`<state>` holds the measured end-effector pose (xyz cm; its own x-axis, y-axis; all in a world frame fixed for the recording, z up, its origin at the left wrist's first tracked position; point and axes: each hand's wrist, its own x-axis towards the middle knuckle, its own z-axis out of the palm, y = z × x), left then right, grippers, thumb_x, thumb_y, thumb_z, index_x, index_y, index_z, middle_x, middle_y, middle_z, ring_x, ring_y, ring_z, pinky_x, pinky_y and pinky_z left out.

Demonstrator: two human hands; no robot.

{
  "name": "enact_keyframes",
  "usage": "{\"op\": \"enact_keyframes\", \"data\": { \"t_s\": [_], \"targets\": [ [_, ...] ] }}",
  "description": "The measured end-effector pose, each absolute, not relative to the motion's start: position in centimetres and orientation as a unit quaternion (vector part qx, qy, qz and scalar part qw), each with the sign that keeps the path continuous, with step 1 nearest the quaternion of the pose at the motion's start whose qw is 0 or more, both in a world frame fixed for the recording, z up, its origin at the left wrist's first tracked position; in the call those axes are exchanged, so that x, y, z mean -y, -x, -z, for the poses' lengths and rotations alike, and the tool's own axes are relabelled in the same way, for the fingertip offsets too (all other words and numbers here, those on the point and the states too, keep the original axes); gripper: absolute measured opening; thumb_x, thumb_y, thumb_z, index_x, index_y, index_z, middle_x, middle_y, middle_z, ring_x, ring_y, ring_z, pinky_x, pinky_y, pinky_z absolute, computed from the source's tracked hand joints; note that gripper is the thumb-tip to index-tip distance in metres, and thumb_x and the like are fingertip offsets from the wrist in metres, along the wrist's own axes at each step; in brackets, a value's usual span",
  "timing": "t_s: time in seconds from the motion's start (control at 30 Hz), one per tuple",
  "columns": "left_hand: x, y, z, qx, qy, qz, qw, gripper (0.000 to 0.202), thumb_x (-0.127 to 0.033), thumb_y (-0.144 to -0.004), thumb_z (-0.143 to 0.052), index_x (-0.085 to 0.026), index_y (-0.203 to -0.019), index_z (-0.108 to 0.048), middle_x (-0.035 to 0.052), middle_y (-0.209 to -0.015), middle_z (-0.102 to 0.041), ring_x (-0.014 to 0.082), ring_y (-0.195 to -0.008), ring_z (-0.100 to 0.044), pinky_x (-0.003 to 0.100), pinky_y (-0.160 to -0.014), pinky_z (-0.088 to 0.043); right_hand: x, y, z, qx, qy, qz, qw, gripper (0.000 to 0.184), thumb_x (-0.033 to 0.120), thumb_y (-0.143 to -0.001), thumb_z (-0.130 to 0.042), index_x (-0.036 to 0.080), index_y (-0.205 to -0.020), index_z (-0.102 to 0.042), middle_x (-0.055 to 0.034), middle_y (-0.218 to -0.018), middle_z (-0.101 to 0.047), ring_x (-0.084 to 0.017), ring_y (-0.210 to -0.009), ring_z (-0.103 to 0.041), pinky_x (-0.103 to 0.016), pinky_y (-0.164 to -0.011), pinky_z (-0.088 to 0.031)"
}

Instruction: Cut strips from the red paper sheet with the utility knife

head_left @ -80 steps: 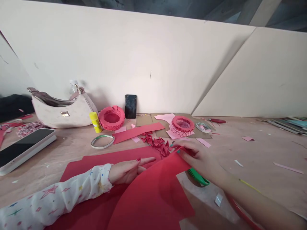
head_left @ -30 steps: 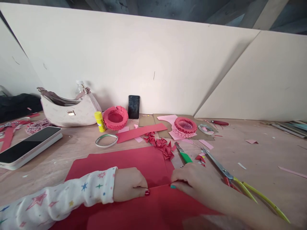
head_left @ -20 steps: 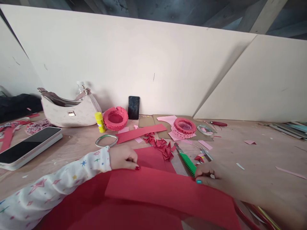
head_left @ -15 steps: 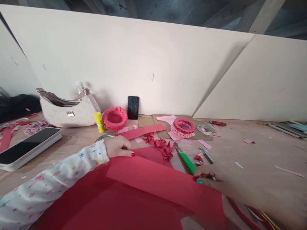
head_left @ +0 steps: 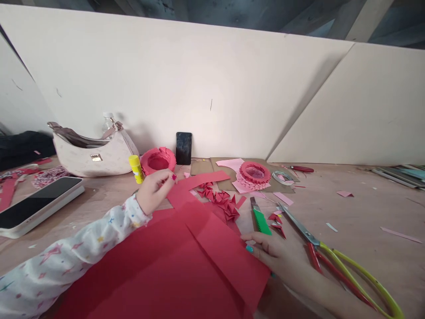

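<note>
My left hand (head_left: 155,189), in a white star-patterned sleeve, is lifted above the left part of the red paper, its fingers curled and thumb close to the forefinger. I see nothing between them. My right hand (head_left: 270,252) is closed around a green utility knife (head_left: 261,221), whose blade points away from me. Its thumb and fingertips also touch the right edge of a red paper strip (head_left: 229,252). Below that strip spreads a large red sheet (head_left: 149,274). Scissors (head_left: 312,238) with red and yellow handles lie right of my right hand.
Folded red paper pieces (head_left: 222,201) lie ahead. Beyond are two paper rings (head_left: 158,160) (head_left: 255,175), a yellow glue stick (head_left: 136,169), a tape roll (head_left: 282,178) and a leaning phone (head_left: 183,148). A white handbag (head_left: 93,155) and another phone (head_left: 41,201) stand left.
My left hand has let go of the red strip and risen. My right hand has moved left and nearer with the knife, uncovering the scissors. The strip has turned more steeply.
</note>
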<state>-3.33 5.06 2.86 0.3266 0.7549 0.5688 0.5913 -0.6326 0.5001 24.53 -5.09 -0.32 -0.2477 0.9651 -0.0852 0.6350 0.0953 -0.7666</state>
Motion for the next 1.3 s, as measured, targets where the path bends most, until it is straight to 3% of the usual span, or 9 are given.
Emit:
{"op": "enact_keyframes", "data": {
  "t_s": [0.07,0.13,0.3,0.5,0.8,0.87,1.0,1.13,1.3],
  "targets": [
    [-3.5,2.2,-2.5,-0.332,-0.876,-0.331,0.110,0.022,-0.025,-0.081,-0.034,-0.014,-0.074,-0.052,0.0046,-0.074,-0.056,0.0133,-0.071,-0.050,0.024,-0.069,-0.039,5.3,-24.0,0.6,0.736,0.565,-0.315,0.201,0.028,0.028,-0.075,-0.042,0.025,-0.095,-0.061,-0.0014,-0.074,-0.065,-0.017,-0.066,-0.058,-0.023,-0.056,-0.045],
    [-2.1,1.1,-1.3,-0.239,-0.934,-0.238,0.113,0.023,-0.026,-0.080,-0.037,-0.016,-0.092,-0.054,0.0085,-0.097,-0.056,0.0173,-0.092,-0.049,0.029,-0.084,-0.035,5.4,-23.8,1.2,0.761,0.553,-0.286,0.184,0.033,0.028,-0.077,-0.039,0.025,-0.105,-0.056,-0.0023,-0.082,-0.065,-0.018,-0.069,-0.059,-0.025,-0.058,-0.046],
    [-0.4,-0.4,2.3,-0.149,-0.980,-0.092,0.094,0.045,-0.034,-0.075,-0.045,-0.023,-0.119,-0.041,0.0065,-0.129,-0.036,0.0239,-0.117,-0.032,0.039,-0.098,-0.021,5.7,-23.4,2.4,0.796,0.547,-0.203,0.162,0.035,0.024,-0.079,-0.040,0.027,-0.111,-0.052,-0.0021,-0.083,-0.066,-0.018,-0.070,-0.061,-0.023,-0.060,-0.045],
    [-0.3,-0.3,3.2,-0.149,-0.981,-0.078,0.097,0.045,-0.029,-0.077,-0.043,-0.023,-0.120,-0.039,0.0047,-0.132,-0.033,0.0219,-0.121,-0.026,0.038,-0.100,-0.016,5.9,-23.0,3.0,0.838,0.506,-0.142,0.147,0.032,0.018,-0.080,-0.038,0.024,-0.107,-0.054,-0.0034,-0.089,-0.065,-0.016,-0.073,-0.062,-0.022,-0.061,-0.045],
    [-0.3,-0.2,3.0,-0.147,-0.980,-0.057,0.121,0.039,-0.028,-0.080,-0.037,-0.024,-0.118,-0.041,0.0022,-0.129,-0.038,0.0193,-0.120,-0.029,0.038,-0.101,-0.015,5.9,-22.8,3.0,0.885,0.453,0.064,0.085,0.030,0.010,-0.077,-0.038,0.021,-0.101,-0.054,-0.0016,-0.068,-0.060,-0.013,-0.058,-0.054,-0.023,-0.052,-0.032],
    [-0.6,-0.2,3.0,-0.147,-0.980,-0.056,0.124,0.039,-0.030,-0.078,-0.040,-0.024,-0.117,-0.042,0.0020,-0.128,-0.038,0.0199,-0.120,-0.028,0.039,-0.101,-0.015,5.4,-23.4,2.4,0.872,0.464,0.138,0.070,0.028,0.013,-0.077,-0.039,0.020,-0.099,-0.054,-0.0033,-0.067,-0.058,-0.014,-0.059,-0.051,-0.025,-0.053,-0.029],
    [-1.0,0.0,3.2,-0.145,-0.980,-0.060,0.125,0.037,-0.025,-0.077,-0.040,-0.024,-0.114,-0.044,0.0017,-0.126,-0.041,0.0176,-0.120,-0.029,0.038,-0.102,-0.015,4.0,-25.3,1.8,0.780,0.587,0.217,0.025,0.037,0.027,-0.079,-0.037,0.018,-0.115,-0.044,-0.0076,-0.071,-0.057,-0.019,-0.068,-0.050,-0.028,-0.061,-0.028],
    [-1.3,0.1,3.3,-0.157,-0.980,-0.060,0.104,0.042,-0.017,-0.074,-0.036,-0.026,-0.114,-0.043,-0.0006,-0.126,-0.041,0.0160,-0.120,-0.028,0.039,-0.102,-0.014,3.4,-26.7,2.2,0.754,0.627,0.194,-0.010,0.042,0.031,-0.080,-0.036,0.018,-0.119,-0.039,-0.0078,-0.070,-0.057,-0.021,-0.072,-0.050,-0.029,-0.061,-0.029],
    [-2.4,0.8,3.4,-0.181,-0.979,-0.055,0.079,0.052,-0.009,-0.067,-0.036,-0.025,-0.115,-0.042,-0.0019,-0.128,-0.039,0.0162,-0.121,-0.026,0.039,-0.102,-0.014,3.4,-27.2,2.1,0.749,0.644,0.152,-0.036,0.044,0.015,-0.076,-0.035,0.017,-0.120,-0.038,-0.0055,-0.068,-0.055,-0.017,-0.061,-0.050,-0.026,-0.054,-0.027]
  ]
}}
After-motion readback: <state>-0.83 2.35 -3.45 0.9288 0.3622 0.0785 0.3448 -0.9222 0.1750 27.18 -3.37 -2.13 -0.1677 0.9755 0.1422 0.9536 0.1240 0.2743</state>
